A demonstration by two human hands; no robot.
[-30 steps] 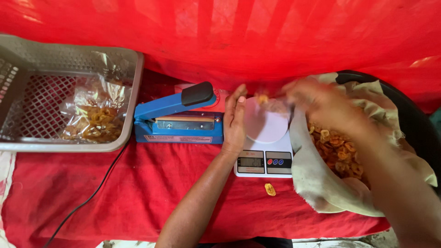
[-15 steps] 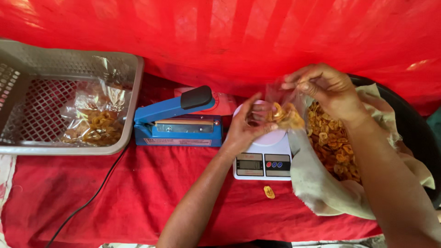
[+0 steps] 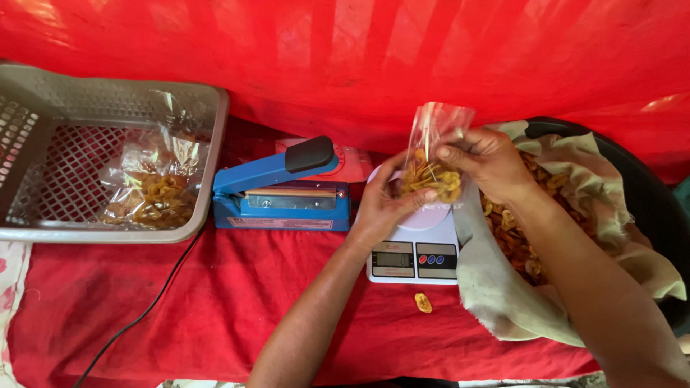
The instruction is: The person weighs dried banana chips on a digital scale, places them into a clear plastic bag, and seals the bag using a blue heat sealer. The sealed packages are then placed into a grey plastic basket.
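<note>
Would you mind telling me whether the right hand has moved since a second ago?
Yes. The right hand has shifted left, from above the cloth-lined tub towards the scale, and now pinches the clear bag.

A single head-worn camera looked steeply down from the near side of the red-covered surface (image 3: 215, 316), facing the far red drape (image 3: 345, 57). It sat close enough that both forearms entered from the near edge. The grey basket (image 3: 208, 144) was cut off at left, the dark tub (image 3: 647, 194) at right.
</note>
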